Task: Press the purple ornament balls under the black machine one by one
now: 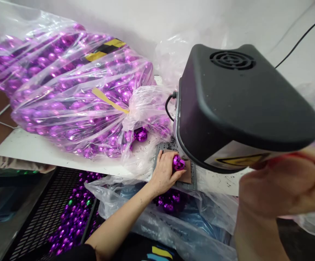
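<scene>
My left hand (164, 172) is closed around a shiny purple ball (178, 163), thumb and fingers on its sides. The ball sits over a brown cardboard pad (188, 176) on a grey base plate (160, 148). Right above it looms the black housing (244, 105) of a machine, with a round vent on top and a yellow warning label. At that housing's near right side, my right hand (279, 185) appears large and blurred, its fingers curled. Whatever it grips is hidden from me.
A large clear bag (78, 94) of purple balls, tied with a yellow strip, lies to the left. Below the white table (45, 154), a black crate (37, 203) holds more balls. An open plastic bag (152, 221) hangs at the front edge. A cable (301, 38) runs upper right.
</scene>
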### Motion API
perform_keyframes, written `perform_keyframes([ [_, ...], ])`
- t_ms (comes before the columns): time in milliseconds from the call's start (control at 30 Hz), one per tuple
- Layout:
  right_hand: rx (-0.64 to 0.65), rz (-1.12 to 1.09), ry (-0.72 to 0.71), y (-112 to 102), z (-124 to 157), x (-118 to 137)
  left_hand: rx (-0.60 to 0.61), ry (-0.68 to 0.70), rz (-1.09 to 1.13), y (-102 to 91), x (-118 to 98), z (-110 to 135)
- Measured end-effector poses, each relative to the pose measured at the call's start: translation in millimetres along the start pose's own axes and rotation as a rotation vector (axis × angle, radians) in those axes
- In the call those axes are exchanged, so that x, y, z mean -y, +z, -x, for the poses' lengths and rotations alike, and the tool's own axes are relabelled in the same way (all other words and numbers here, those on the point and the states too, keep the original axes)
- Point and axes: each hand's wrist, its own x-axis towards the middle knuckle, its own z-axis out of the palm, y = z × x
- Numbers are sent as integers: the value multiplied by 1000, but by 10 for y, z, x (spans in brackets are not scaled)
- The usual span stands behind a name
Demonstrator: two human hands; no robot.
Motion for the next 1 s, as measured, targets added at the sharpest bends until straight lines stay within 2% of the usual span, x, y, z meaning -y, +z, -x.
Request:
perform_keyframes([
  [33,-98,34,-22,68,-117,47,-21,9,14,-11,-3,29],
  [133,-124,83,-107,218,-298,146,-34,55,51,-77,-59,242],
  [267,-82,41,-108,228,-281,137,127,90,18,-224,-209,645],
  [333,-85,22,-113,215,-261,107,183,88,7,-333,-235,711],
  [367,-91,17,-119,216,-258,96,171,94,-1,-400,-213,682],
  [433,-109,13,-122,229,-264,89,52,106,-75,-554,-87,503],
  [500,-103,26,-113,244,-278,101,-128,81,-286,-713,132,215],
  [533,-99,37,-115,247,-285,110,-175,30,-434,-784,259,56],
  [633,-117,84,-135,235,-298,136,-77,-16,-718,-928,593,-355],
  [733,-106,155,-132,212,-316,156,-13,-47,-777,-990,703,-545],
  [800,-71,201,-121,211,-343,161,-51,-67,-669,-1018,632,-533],
  [833,-57,210,-115,219,-363,156,-82,-77,-545,-1031,565,-494],
  [933,-9,176,-63,270,-443,104,-148,-187,96,-1032,321,-303],
  [1000,22,136,-15,317,-498,50,-103,-316,582,-977,186,-172],
])
